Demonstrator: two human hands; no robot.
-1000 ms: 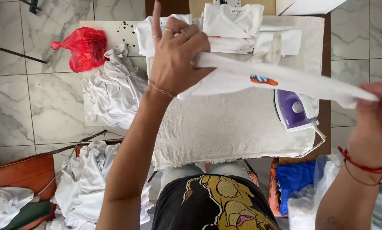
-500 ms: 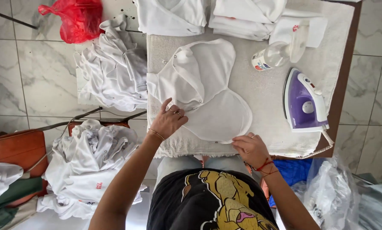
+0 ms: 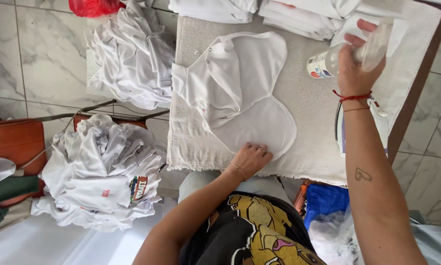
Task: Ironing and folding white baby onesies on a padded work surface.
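With the left hand (image 3: pixel 251 159) flat on the white garment (image 3: pixel 240 93) at centre and the right hand (image 3: pixel 354 66) clamped on the spray bottle (image 3: pixel 345 56) at upper right, an overlong squirt could soak the cloth or the nearby folded pile (image 3: pixel 304 14).

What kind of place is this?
Probably a home or small laundry ironing corner: a white garment spread on a padded table, heaps of white clothes, a spray bottle in the right hand.

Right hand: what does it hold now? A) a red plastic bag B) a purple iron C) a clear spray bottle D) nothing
C: the right hand is closed round a clear spray bottle above the padded table, while the left hand presses the white garment flat.
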